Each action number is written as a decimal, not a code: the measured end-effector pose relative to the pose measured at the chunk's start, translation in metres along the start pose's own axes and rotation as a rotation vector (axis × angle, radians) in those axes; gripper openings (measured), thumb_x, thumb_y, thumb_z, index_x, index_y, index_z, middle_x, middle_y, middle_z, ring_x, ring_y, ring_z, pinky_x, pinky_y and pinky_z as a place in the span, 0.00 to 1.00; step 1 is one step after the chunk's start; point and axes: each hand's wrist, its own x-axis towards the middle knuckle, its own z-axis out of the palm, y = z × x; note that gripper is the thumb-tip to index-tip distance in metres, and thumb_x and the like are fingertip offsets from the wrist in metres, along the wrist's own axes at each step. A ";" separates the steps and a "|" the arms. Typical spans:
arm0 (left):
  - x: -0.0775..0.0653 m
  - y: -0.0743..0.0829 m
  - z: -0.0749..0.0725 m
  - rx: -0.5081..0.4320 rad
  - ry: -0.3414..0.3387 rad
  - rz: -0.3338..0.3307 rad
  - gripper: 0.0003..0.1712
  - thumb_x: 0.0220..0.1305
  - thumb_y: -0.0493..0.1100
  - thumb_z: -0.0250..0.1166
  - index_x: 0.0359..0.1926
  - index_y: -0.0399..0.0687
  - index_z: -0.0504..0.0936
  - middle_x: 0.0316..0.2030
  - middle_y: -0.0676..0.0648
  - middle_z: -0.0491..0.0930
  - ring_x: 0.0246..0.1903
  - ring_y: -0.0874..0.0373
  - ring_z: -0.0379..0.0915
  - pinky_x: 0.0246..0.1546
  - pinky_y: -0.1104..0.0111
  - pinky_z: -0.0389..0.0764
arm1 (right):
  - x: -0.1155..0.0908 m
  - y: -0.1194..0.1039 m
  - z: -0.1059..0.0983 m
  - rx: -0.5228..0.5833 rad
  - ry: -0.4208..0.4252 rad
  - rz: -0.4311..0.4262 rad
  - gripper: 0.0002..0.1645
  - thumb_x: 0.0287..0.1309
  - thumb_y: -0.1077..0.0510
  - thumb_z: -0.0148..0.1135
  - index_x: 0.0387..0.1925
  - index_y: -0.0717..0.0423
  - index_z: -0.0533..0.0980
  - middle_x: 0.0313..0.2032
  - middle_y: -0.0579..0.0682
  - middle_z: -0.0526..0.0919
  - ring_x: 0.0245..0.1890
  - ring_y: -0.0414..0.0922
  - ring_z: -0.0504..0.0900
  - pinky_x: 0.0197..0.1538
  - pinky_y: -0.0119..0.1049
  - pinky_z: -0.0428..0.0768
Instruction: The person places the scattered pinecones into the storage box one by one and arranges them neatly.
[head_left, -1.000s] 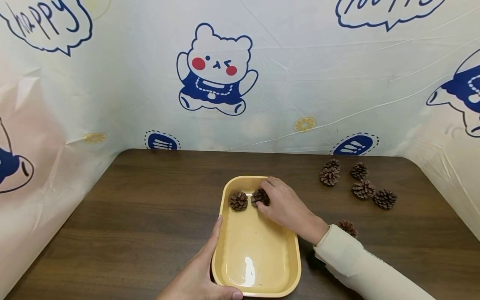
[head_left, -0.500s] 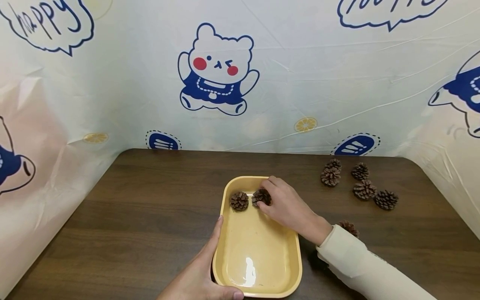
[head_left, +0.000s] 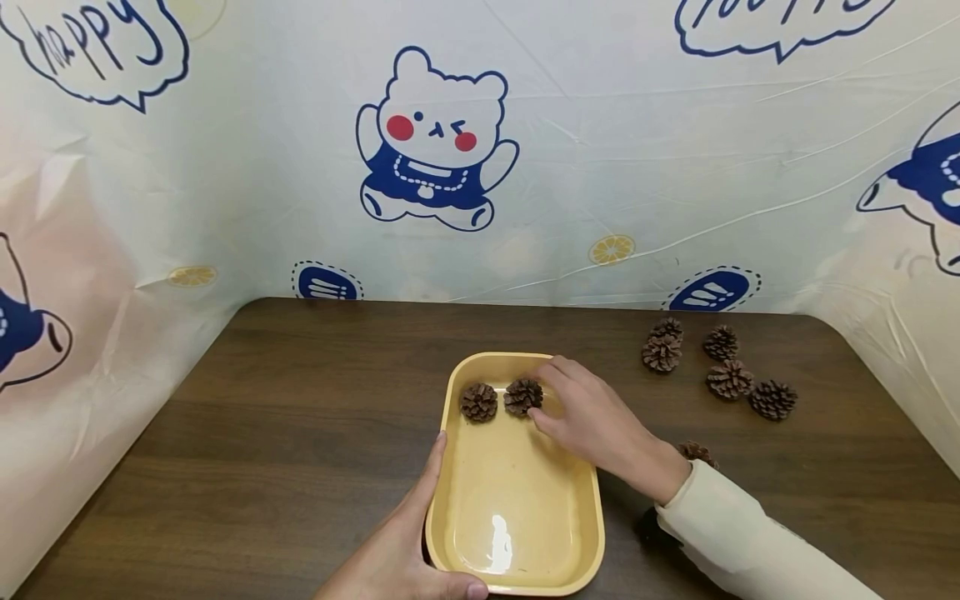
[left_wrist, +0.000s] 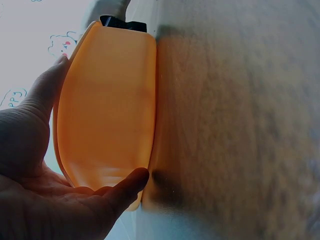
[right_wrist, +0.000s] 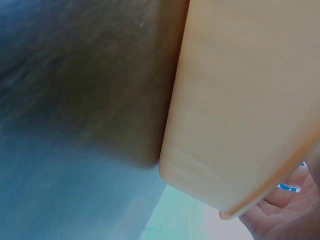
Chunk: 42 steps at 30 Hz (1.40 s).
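Note:
A yellow rectangular tray (head_left: 517, 492) stands on the table. My left hand (head_left: 401, 533) holds its near left corner, thumb along the front edge and a finger up the left side; the left wrist view shows this hand (left_wrist: 60, 185) around the tray's outer wall (left_wrist: 107, 105). Two brown pine cones sit side by side at the tray's far end, one on the left (head_left: 478, 402) and one on the right (head_left: 522, 397). Over the right rim reaches my right hand (head_left: 592, 412), fingers spread loosely just beside the right pine cone. The right wrist view shows mostly tray wall (right_wrist: 240, 100).
Several more pine cones (head_left: 729, 380) lie on the dark wooden table (head_left: 285, 450) at the far right. Another pine cone (head_left: 697, 454) is partly hidden behind the right sleeve (head_left: 750, 533). A printed cloth (head_left: 555, 167) hangs behind and at both sides.
My right hand has let go of the right pine cone and drawn slightly back to the right. The pine cone stays in the tray; my left hand holds still.

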 end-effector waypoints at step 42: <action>-0.002 -0.002 0.001 0.077 0.038 0.018 0.84 0.49 0.42 0.86 0.84 0.69 0.27 0.82 0.31 0.41 0.56 0.62 0.76 0.58 0.78 0.74 | -0.066 0.037 -0.063 -0.106 0.138 0.078 0.25 0.53 0.57 0.79 0.53 0.55 0.82 0.52 0.55 0.86 0.53 0.56 0.85 0.48 0.57 0.85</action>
